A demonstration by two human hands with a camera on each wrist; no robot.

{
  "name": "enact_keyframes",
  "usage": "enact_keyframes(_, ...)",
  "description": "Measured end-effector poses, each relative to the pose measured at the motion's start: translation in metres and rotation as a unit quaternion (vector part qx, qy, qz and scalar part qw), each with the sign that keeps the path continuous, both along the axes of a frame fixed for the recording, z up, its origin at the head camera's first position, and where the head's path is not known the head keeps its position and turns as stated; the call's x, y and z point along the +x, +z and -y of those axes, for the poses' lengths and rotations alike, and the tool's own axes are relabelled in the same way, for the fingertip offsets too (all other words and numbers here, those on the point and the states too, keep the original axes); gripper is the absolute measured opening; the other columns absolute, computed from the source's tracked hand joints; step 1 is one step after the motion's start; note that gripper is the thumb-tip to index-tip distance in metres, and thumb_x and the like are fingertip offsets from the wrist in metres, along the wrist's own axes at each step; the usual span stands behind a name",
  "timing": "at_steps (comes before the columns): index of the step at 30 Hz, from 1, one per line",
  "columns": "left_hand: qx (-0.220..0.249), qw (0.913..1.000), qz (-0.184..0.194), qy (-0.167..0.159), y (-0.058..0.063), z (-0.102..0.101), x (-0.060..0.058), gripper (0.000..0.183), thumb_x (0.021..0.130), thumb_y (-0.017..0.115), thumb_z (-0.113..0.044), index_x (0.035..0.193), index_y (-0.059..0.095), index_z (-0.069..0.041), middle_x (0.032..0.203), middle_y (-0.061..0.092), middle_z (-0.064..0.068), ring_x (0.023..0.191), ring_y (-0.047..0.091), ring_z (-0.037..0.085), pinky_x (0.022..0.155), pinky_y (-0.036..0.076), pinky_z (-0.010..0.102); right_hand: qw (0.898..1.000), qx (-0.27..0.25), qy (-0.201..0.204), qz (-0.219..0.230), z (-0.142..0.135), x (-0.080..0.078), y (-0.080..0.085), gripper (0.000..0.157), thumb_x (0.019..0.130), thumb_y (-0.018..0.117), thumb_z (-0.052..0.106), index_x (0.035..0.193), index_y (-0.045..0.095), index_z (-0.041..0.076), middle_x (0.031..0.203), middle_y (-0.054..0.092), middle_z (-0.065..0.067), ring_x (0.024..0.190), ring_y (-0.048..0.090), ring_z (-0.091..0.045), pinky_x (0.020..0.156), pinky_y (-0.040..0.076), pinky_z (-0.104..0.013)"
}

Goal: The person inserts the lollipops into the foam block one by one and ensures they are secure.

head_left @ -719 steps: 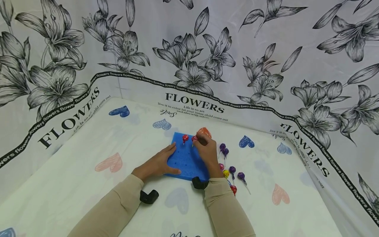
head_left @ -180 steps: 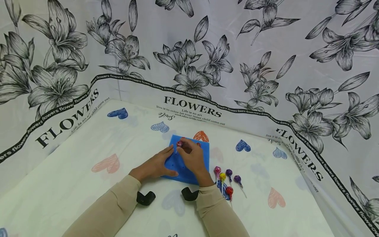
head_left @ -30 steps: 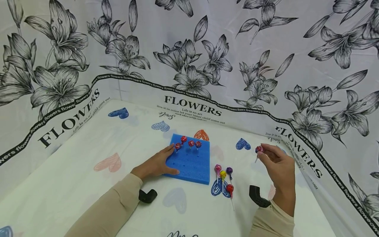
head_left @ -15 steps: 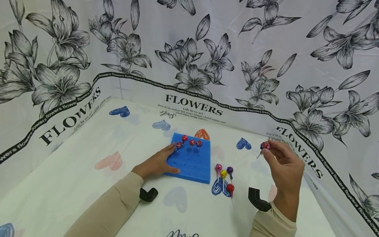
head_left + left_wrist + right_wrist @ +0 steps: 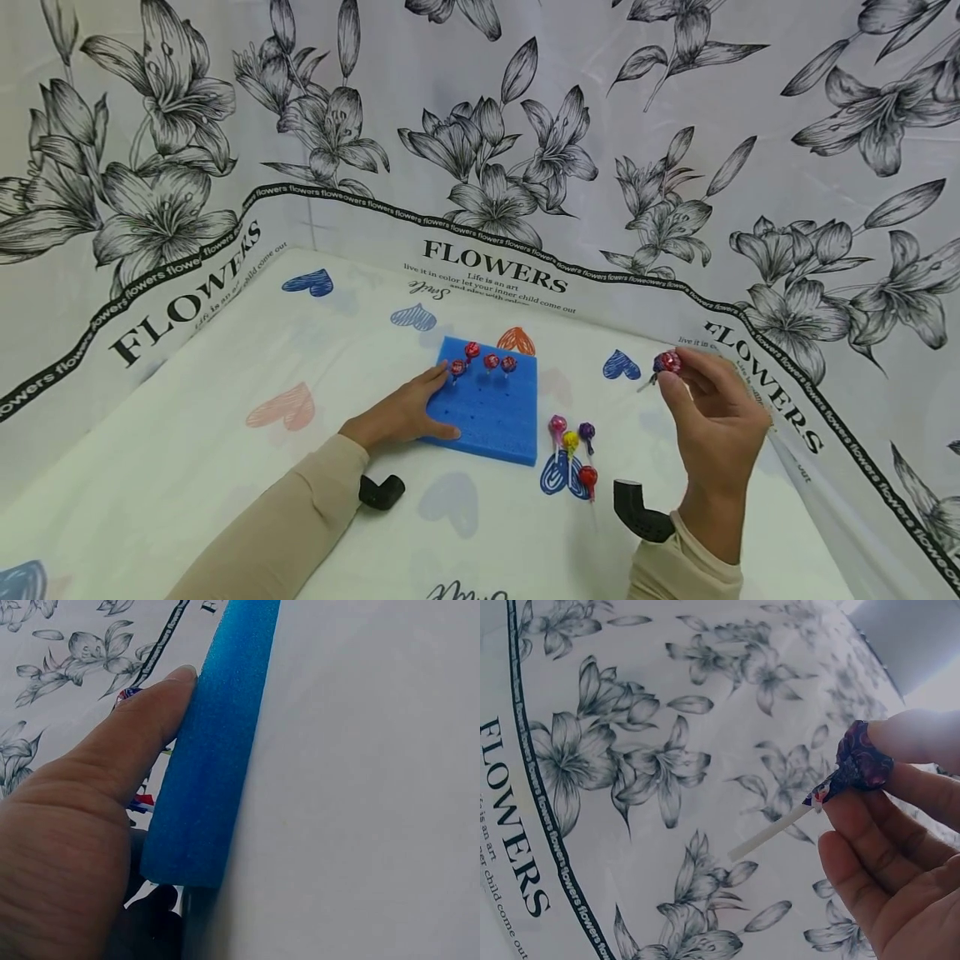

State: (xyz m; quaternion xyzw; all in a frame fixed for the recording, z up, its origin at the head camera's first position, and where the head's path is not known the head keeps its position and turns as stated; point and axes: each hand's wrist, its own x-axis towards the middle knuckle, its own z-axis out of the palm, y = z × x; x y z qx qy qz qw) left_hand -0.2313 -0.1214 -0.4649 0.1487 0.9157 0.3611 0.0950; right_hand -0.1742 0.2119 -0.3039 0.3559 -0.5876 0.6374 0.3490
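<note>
A blue foam block (image 5: 487,421) with small holes lies on the table in the head view. Several red-wrapped lollipops (image 5: 491,362) stand upright in its far part. My left hand (image 5: 401,412) rests on the block's left side, fingers at the far left edge and thumb across the near corner. Off to the right, above the table, my right hand (image 5: 712,417) pinches a lollipop (image 5: 667,362) by its head between thumb and fingers. In the right wrist view its wrapper (image 5: 862,761) looks dark purple-blue with red, and the white stick points down and left, free of anything.
Loose lollipops lie just right of the block: a pink (image 5: 557,424), a yellow (image 5: 571,441), a purple (image 5: 587,431) and a red one (image 5: 588,476). A white cloth (image 5: 300,517) printed with hearts covers the table. Flower-patterned curtains (image 5: 495,150) rise behind.
Since the oldest frame, lollipops standing in the foam have increased and loose purple ones decreased. My right hand has gone from the block to the right; lately the held lollipop's stick tilts further left.
</note>
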Motion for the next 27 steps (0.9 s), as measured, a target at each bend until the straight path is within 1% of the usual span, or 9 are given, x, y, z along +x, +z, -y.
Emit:
enact_keyframes(6,0.0,1.0,0.004,0.004,0.001,0.0,-0.001,0.109,0.072,0.079,-0.057,0.155,0.023,-0.013,0.161,0.01,0.0,0.145,0.012,0.027,0.111,0.022,0.048,1.0,0.002,0.006,0.004,0.016,-0.003,0.0,0.029,0.076,0.06,-0.026,0.105,0.056,-0.028,0.101,0.062,-0.026,0.094,0.062,-0.028,0.091,0.048,-0.03)
enact_keyframes(10,0.0,1.0,0.008,0.004,0.001,-0.001,0.0,0.109,0.072,0.078,-0.057,0.155,0.022,-0.013,0.161,0.01,0.0,0.144,0.012,0.028,0.111,0.023,0.049,1.0,0.003,0.017,0.004,0.027,-0.007,0.0,0.029,0.077,0.061,-0.024,0.106,0.056,-0.027,0.102,0.062,-0.027,0.095,0.062,-0.029,0.093,0.048,-0.032)
enact_keyframes(15,-0.001,0.9999,0.008,0.009,0.0,-0.002,0.0,0.109,0.072,0.078,-0.057,0.154,0.023,-0.014,0.16,0.011,-0.001,0.144,0.012,0.026,0.111,0.023,0.048,0.999,0.015,0.03,0.002,0.044,-0.009,0.0,0.03,0.078,0.06,-0.025,0.107,0.057,-0.026,0.103,0.061,-0.026,0.095,0.062,-0.03,0.091,0.049,-0.032)
enact_keyframes(18,0.001,0.9999,0.01,0.008,-0.001,-0.002,-0.001,0.108,0.072,0.078,-0.058,0.154,0.024,-0.014,0.16,0.011,-0.002,0.145,0.012,0.026,0.111,0.023,0.048,0.999,0.026,0.038,-0.003,0.055,-0.011,-0.003,0.03,0.078,0.06,-0.024,0.108,0.057,-0.025,0.103,0.06,-0.027,0.095,0.062,-0.03,0.09,0.05,-0.032)
enact_keyframes(21,0.002,0.9999,0.011,0.008,0.0,-0.002,0.0,0.108,0.071,0.078,-0.058,0.154,0.025,-0.014,0.16,0.011,-0.003,0.144,0.012,0.026,0.111,0.023,0.048,0.998,0.042,0.041,-0.002,0.065,-0.013,-0.006,0.03,0.079,0.06,-0.023,0.109,0.057,-0.024,0.104,0.06,-0.028,0.097,0.061,-0.031,0.092,0.049,-0.034)
enact_keyframes(27,-0.003,1.0,-0.001,0.007,0.001,-0.001,0.0,0.108,0.072,0.078,-0.058,0.154,0.026,-0.011,0.16,0.012,0.0,0.144,0.013,0.029,0.11,0.024,0.049,0.997,0.067,0.021,0.029,0.082,-0.023,-0.018,0.031,0.083,0.061,-0.021,0.114,0.06,-0.018,0.107,0.059,-0.027,0.1,0.062,-0.029,0.094,0.048,-0.036)
